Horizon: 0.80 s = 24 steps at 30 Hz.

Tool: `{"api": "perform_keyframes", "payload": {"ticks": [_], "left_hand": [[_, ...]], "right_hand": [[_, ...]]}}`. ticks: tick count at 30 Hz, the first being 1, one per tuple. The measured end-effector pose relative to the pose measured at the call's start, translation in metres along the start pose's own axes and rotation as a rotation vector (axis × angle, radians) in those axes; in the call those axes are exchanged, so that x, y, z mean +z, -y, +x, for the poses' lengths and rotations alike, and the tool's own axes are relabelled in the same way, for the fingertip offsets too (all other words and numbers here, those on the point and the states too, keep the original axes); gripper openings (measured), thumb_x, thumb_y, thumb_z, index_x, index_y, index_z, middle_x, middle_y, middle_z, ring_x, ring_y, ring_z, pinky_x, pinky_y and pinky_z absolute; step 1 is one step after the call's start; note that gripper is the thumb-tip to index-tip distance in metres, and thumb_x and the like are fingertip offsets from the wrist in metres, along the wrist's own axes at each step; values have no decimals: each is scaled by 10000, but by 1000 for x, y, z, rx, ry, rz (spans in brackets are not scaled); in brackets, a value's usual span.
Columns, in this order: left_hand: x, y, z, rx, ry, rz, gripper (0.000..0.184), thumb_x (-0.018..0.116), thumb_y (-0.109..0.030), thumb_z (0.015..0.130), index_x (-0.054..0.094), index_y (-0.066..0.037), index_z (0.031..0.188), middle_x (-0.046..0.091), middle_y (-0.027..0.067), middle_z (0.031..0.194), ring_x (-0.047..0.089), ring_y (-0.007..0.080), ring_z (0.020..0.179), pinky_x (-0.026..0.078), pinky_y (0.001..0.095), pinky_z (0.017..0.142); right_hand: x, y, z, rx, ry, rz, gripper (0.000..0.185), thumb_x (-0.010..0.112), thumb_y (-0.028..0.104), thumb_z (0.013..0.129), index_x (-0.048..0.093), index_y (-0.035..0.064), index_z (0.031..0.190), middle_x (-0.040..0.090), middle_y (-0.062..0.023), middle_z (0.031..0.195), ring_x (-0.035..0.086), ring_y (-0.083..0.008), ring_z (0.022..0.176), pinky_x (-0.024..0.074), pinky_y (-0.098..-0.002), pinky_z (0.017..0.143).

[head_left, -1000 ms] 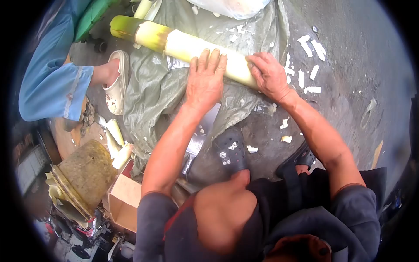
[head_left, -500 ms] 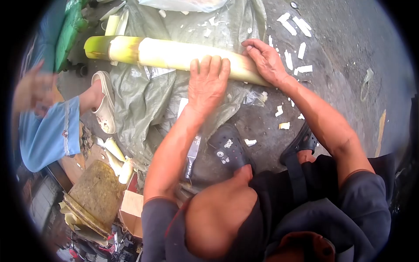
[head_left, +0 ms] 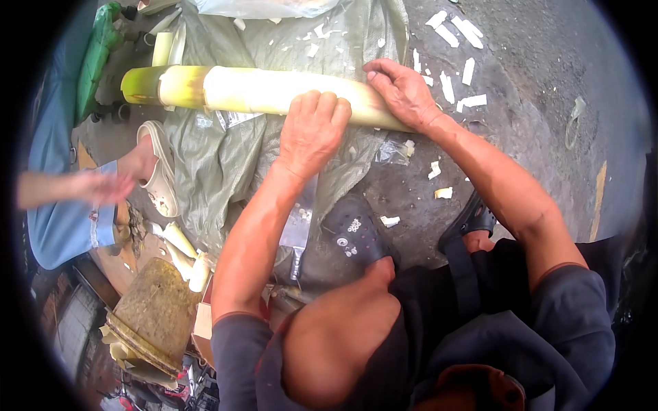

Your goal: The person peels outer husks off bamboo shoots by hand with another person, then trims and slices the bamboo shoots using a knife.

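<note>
A long, thick bamboo shoot (head_left: pixel 257 89), pale and peeled along most of its length with a green end at the left, lies crosswise in front of me. My left hand (head_left: pixel 315 127) rests on its near side, fingers bent over it. At the right end, my right hand (head_left: pixel 406 94) curls round the shoot, thumb and fingers bent against it. Below my left wrist lies a broad-bladed knife (head_left: pixel 296 229) with a dark handle, partly hidden by my forearm.
A grey-green plastic sheet (head_left: pixel 212 161) spreads under the shoot. White peel pieces (head_left: pixel 468 70) litter the ground at right. At left are another person's blurred hand (head_left: pixel 103 187) and pale clog (head_left: pixel 161 168). A dirty bucket (head_left: pixel 154 301) lies near cut shoot pieces (head_left: pixel 179 240).
The fingers of my left hand have bent more over the shoot. The view has shifted slightly, showing more of the knife. The other person's hand has moved to the right.
</note>
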<state>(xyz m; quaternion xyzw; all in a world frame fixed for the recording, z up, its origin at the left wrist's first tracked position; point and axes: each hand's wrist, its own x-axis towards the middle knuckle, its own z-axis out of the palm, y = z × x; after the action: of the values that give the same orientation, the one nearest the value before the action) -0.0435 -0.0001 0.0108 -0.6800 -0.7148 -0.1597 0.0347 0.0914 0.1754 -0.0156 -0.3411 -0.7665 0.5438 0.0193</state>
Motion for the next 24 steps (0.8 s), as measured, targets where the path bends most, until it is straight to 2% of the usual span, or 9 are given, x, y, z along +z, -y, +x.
{"api": "perform_keyframes", "payload": {"ticks": [1, 14, 16, 17, 19, 20, 22, 23, 24], "left_hand": [[0, 0, 2, 11, -30, 1, 219, 637, -125, 746, 585, -91, 956, 489, 69, 891, 521, 252, 844, 461, 401, 767], [4, 1, -9, 44, 19, 52, 217, 662, -131, 745, 586, -93, 945, 506, 63, 860, 531, 240, 814, 452, 388, 734], [3, -2, -9, 1, 59, 31, 257, 716, -149, 762, 603, -86, 984, 543, 80, 908, 559, 262, 874, 463, 413, 794], [2, -6, -9, -14, -9, 65, 269, 707, -145, 765, 610, -79, 1007, 552, 87, 941, 563, 268, 909, 464, 425, 821], [-2, -14, 5, -40, -153, 134, 299, 690, -138, 771, 625, -65, 1053, 568, 102, 1007, 571, 280, 981, 465, 450, 874], [-2, -15, 7, -30, -86, 115, 315, 683, -137, 771, 627, -60, 1072, 568, 107, 1031, 569, 286, 1007, 461, 463, 896], [-2, -15, 7, -16, 56, 79, 349, 670, -136, 773, 631, -50, 1109, 569, 117, 1080, 565, 298, 1060, 452, 487, 941], [-2, -12, 7, 7, 40, 74, 330, 666, -136, 770, 628, -52, 1087, 568, 114, 1073, 564, 296, 1049, 455, 483, 935], [0, -9, 7, 32, 20, 72, 312, 663, -137, 767, 625, -55, 1065, 567, 112, 1065, 564, 293, 1038, 458, 478, 930]], "right_hand": [[0, 0, 0, -7, -3, 7, 320, 563, 315, 1009, 680, 95, 1211, 743, -172, 1081, 703, -325, 1018, 532, -385, 917], [0, -4, 6, -23, 2, -10, 337, 567, 334, 1005, 681, 101, 1219, 738, -172, 1110, 695, -331, 1044, 524, -393, 943], [-3, -2, 7, -10, 33, -26, 351, 564, 301, 1016, 663, 57, 1249, 723, -135, 1111, 665, -233, 1020, 512, -343, 933], [-3, 0, 7, -2, 50, -34, 359, 562, 284, 1022, 654, 35, 1264, 715, -117, 1111, 650, -184, 1008, 506, -317, 928], [-4, 2, 7, -7, 46, -31, 354, 560, 280, 1023, 655, 40, 1265, 716, -116, 1108, 651, -188, 1011, 503, -315, 930], [-3, 1, 6, -5, 47, -29, 351, 559, 278, 1024, 655, 42, 1265, 716, -115, 1107, 651, -189, 1013, 502, -313, 931], [-1, -1, 5, 1, 31, -21, 326, 577, 302, 1006, 676, 79, 1221, 729, -151, 1097, 677, -285, 1014, 516, -364, 925], [0, -2, 6, -1, 18, -14, 313, 585, 314, 997, 687, 97, 1199, 735, -169, 1092, 691, -333, 1015, 522, -389, 922], [1, -4, 6, -17, 11, 24, 322, 588, 317, 993, 687, 91, 1199, 734, -170, 1069, 689, -320, 981, 523, -382, 910]]}}
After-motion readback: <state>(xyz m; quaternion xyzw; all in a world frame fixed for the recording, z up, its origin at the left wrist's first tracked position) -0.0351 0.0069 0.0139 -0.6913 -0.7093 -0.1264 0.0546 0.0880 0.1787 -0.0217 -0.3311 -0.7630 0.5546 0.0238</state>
